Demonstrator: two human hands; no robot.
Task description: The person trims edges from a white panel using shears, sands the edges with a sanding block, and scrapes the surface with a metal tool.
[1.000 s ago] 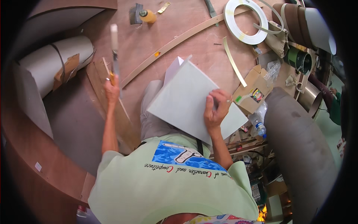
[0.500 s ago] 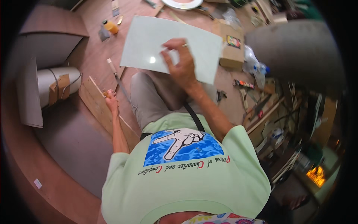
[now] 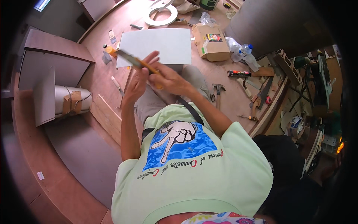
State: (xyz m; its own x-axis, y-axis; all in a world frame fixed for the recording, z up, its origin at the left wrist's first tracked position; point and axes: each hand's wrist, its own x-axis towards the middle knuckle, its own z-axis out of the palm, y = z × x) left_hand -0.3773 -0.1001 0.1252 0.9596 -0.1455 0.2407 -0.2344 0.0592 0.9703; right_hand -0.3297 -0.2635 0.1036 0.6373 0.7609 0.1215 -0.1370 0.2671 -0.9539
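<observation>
My right hand [image 3: 172, 79] is closed around the yellow-orange handle of a long tool with a flat grey blade [image 3: 128, 58]. Motion blur hides its exact kind. My left hand [image 3: 137, 85] meets it from the other side, its fingers closed against the tool where handle and blade join. Blade end up, the tool slants toward the far left. Behind both hands a pale rectangular panel [image 3: 167, 46] lies over the far side of my knees.
On the right lie a claw hammer [image 3: 219, 91], a handsaw [image 3: 263, 93], a dark tube [image 3: 238, 73] and a plastic bottle [image 3: 242, 52], near a cardboard box [image 3: 212, 52]. A white ring roll [image 3: 172, 16] is at the back; an orange bottle [image 3: 110, 50] stands left.
My left hand has come up from the low left to the middle with the tool. My right hand has dropped from over the panel and closed on the handle. The view has shifted.
</observation>
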